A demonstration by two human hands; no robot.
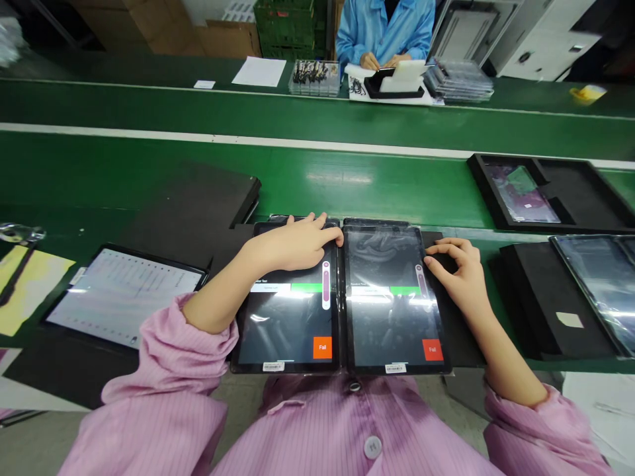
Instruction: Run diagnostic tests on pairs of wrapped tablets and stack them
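Two tablets lie side by side in front of me, each showing a dark test screen with a green bar, a volume slider and a red Fail button. Across the upper part of the left tablet (pixel 285 324) reaches my left hand (pixel 307 243), open, its fingers spread near the top edge and one fingertip at the right corner. My right hand (pixel 459 268) is at the upper right edge of the right tablet (pixel 391 330), thumb and fingertips touching or very near the edge, fingers bent and apart. Neither hand has lifted anything.
Another tablet (pixel 124 297) with a light screen lies at left, near a black case (pixel 193 198) and yellow paper (pixel 49 268). On the right are a black foam tray (pixel 580 192), a black block (pixel 530 297) and a glossy panel (pixel 605 284). A co-worker (pixel 384 33) sits across the green bench.
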